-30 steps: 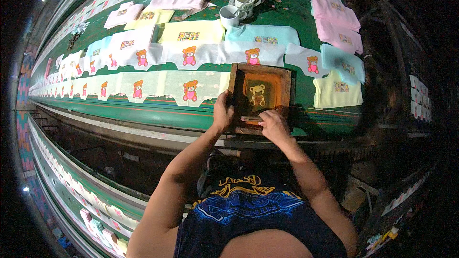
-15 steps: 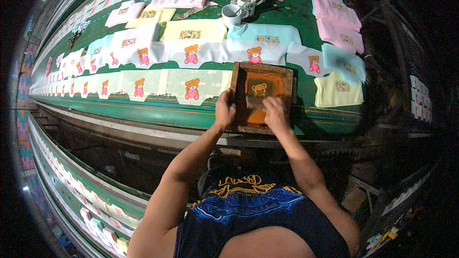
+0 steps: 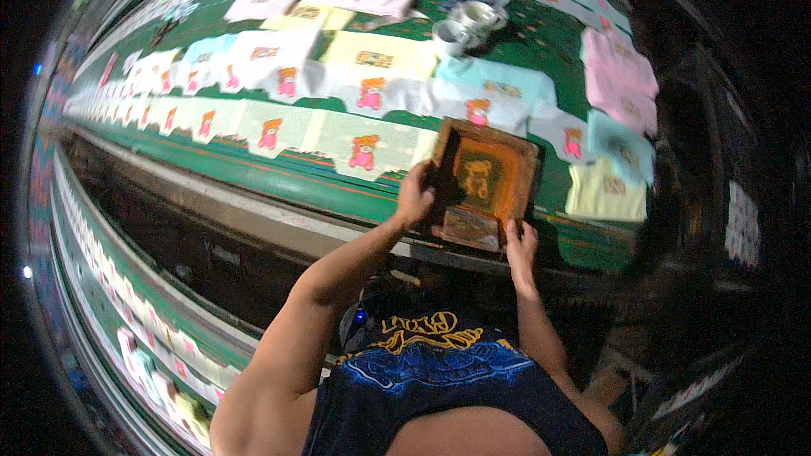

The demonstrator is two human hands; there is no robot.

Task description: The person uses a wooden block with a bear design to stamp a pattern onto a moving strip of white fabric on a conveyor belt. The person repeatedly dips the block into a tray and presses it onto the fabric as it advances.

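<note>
A wooden screen printing frame with orange ink on its mesh is over the near edge of the green table, slightly tilted. A bear-shaped design shows in the mesh. Inside the near end of the frame rests a block-like squeegee, with no hand on it. My left hand is closed round the frame's left side. At the lower right corner, my right hand grips the frame, thumb toward its inner edge. Just left of the frame lies a pale fabric piece printed with an orange bear holding a pink heart.
The long green table carries rows of printed fabric pieces. Two mugs stand farther back. Folded pink cloths and a yellow cloth lie at the right. Another table with prints runs along the lower left.
My right hand has left the squeegee and moved to the frame's lower right corner. The squeegee now rests at the near end. The whole view has turned and blurred.
</note>
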